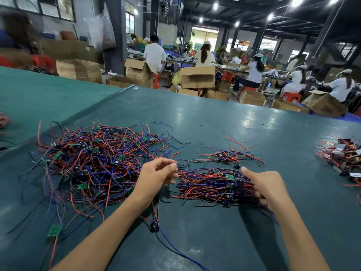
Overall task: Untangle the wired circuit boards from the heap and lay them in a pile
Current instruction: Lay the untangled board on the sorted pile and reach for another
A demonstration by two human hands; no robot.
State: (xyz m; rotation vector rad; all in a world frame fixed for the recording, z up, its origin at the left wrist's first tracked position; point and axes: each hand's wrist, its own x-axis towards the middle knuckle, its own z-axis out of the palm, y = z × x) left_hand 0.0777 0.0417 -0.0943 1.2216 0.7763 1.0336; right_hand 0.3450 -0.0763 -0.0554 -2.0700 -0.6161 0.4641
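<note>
Fingers (170, 166) of left hand (156, 176) pinch red-blue wires (187, 172); right hand (267, 185) seemingly grips pile (214, 185).

Your green-covered table (214, 118) stretches ahead of you, open cardboard boxes (197, 77) on the floor beyond it, seated workers (154, 53) at long benches, backs to you, red stools (291, 97), dark pillar (115, 36), high windows (58, 8) at your left, round ceiling lamps (270, 16) lit

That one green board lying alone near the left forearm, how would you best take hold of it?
Probably pinch the lone green board across its two long edges, coming straight down from above. It lies flat on the table, outside the dense heap, so its edges are open; its red wire trails toward the person, so lift gently.
</note>
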